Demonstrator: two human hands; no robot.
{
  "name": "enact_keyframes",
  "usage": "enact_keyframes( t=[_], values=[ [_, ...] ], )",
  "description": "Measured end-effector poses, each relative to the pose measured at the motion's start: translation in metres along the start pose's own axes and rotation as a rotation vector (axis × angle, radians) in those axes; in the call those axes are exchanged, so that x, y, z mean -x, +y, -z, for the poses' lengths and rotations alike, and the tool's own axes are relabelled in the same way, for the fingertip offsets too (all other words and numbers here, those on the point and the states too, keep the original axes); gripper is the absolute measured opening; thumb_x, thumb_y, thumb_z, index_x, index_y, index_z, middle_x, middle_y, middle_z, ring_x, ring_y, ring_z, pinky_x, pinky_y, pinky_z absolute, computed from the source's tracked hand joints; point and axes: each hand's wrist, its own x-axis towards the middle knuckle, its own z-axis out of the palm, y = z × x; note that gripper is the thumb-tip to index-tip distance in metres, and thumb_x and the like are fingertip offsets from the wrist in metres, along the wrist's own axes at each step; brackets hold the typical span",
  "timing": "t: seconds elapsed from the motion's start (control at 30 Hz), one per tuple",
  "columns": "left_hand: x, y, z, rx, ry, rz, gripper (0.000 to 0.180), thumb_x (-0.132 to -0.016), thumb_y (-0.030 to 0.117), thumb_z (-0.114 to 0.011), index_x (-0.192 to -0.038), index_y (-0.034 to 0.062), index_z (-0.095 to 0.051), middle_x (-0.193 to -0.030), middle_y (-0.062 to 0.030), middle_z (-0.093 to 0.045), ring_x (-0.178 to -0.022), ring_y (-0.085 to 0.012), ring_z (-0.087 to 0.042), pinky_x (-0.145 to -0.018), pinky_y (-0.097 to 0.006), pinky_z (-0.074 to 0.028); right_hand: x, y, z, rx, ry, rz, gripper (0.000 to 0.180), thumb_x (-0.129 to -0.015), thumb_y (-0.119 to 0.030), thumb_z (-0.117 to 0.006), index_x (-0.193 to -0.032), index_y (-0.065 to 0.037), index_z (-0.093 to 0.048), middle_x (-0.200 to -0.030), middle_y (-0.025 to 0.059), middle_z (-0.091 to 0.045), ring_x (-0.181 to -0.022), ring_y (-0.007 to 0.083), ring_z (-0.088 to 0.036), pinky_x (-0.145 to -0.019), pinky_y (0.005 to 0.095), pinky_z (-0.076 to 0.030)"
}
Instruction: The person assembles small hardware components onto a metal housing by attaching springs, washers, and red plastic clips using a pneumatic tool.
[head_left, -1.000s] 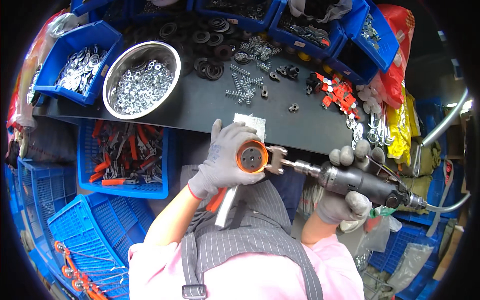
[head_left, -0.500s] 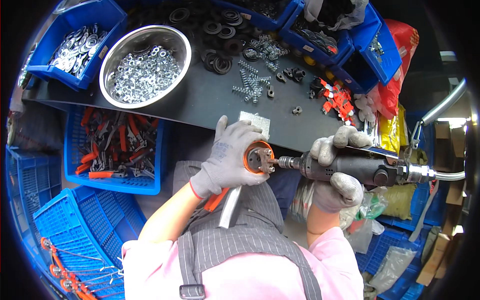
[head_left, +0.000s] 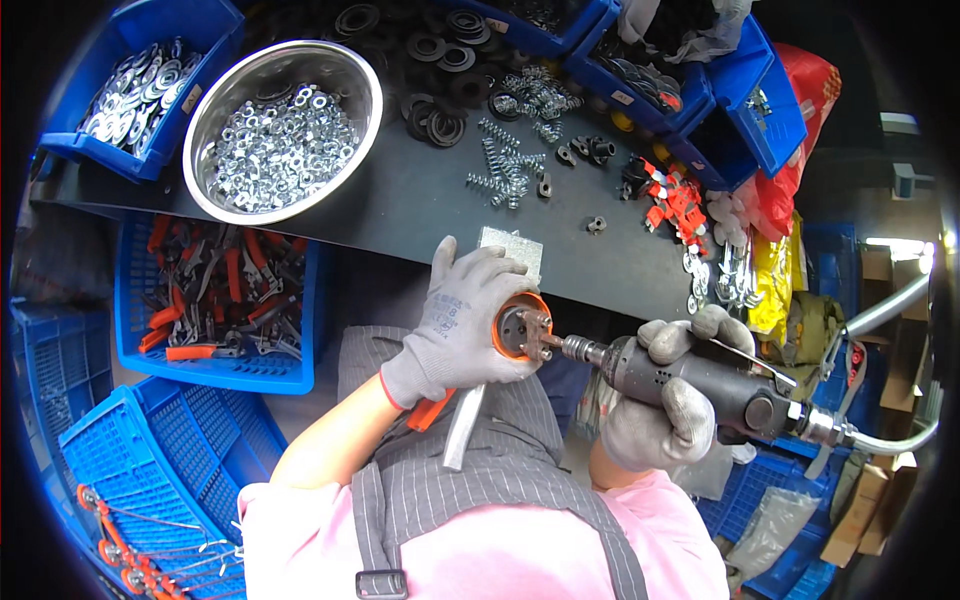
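Head view: left hand (head_left: pixel 455 325) grips orange tool (head_left: pixel 520 330); right hand (head_left: pixel 665 405) levels driver (head_left: pixel 700 380).

Left hand (head_left: pixel 462 318) gloved, fingers curled – right hand (head_left: pixel 662 405) gloved, fist clenched

The left hand (head_left: pixel 462 322) covers most of the orange-rimmed tool (head_left: pixel 520 330); its handle end lies hidden under the wrist. Driver bit contact appears seated, but too small to confirm.
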Motion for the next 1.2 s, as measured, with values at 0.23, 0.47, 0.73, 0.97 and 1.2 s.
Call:
enact_keyframes(
  t=[0.23, 0.47, 0.73, 0.97, 1.2],
  values=[
    [-0.003, -0.004, 0.001, 0.025, 0.001, -0.007, 0.074, -0.063, 0.043, -0.094, -0.129, 0.0157, -0.073, -0.137, -0.0112, -0.067, -0.146, -0.0396, -0.052, -0.131, -0.068, -0.011, 0.014, 0.007, -0.006, 0.009, 0.081, 0.010, 0.078, -0.078, -0.007, -0.082, -0.148, 0.000, -0.050, -0.128, 0.0174, -0.064, -0.099, 0.0261, -0.074, -0.095, 0.0489, -0.063],
    [-0.001, -0.004, -0.001, -0.001, 0.040, -0.016, 0.066, -0.063, 0.044, -0.093, -0.120, 0.0143, -0.076, -0.133, -0.0123, -0.067, -0.141, -0.0367, -0.055, -0.125, -0.069, -0.021, -0.012, 0.010, -0.038, -0.047, -0.177, -0.171, 0.078, -0.076, -0.007, -0.071, -0.151, -0.001, -0.053, -0.121, 0.0155, -0.063, -0.093, 0.0234, -0.069, -0.086, 0.0402, -0.056],
    [-0.003, -0.003, 0.003, -0.007, 0.009, -0.006, 0.070, -0.062, 0.044, -0.094, -0.122, 0.0135, -0.075, -0.136, -0.0120, -0.066, -0.144, -0.0374, -0.052, -0.126, -0.069, -0.019, -0.018, 0.005, -0.029, -0.053, -0.429, -0.274, 0.053, -0.089, 0.006, -0.075, -0.137, -0.006, -0.056, -0.117, 0.0141, -0.063, -0.101, 0.0245, -0.072, -0.091, 0.0430, -0.062],
    [0.001, 0.001, 0.001, -0.008, 0.013, -0.010, 0.075, -0.062, 0.045, -0.094, -0.127, 0.0143, -0.072, -0.137, -0.0118, -0.065, -0.144, -0.0368, -0.052, -0.127, -0.068, -0.017, -0.019, 0.007, -0.022, -0.035, -0.424, -0.207, 0.051, -0.090, 0.006, -0.072, -0.137, -0.002, -0.053, -0.116, 0.0137, -0.066, -0.101, 0.0227, -0.072, -0.091, 0.0403, -0.061],
    [0.003, 0.007, 0.002, -0.032, 0.004, -0.004, 0.074, -0.062, 0.048, -0.094, -0.124, 0.0151, -0.072, -0.134, -0.0111, -0.065, -0.141, -0.0336, -0.054, -0.126, -0.066, -0.019, -0.013, 0.009, -0.017, -0.055, -0.417, -0.213, 0.048, -0.092, 0.005, -0.071, -0.136, -0.002, -0.053, -0.116, 0.0124, -0.066, -0.100, 0.0210, -0.071, -0.091, 0.0391, -0.061]
  ],
)
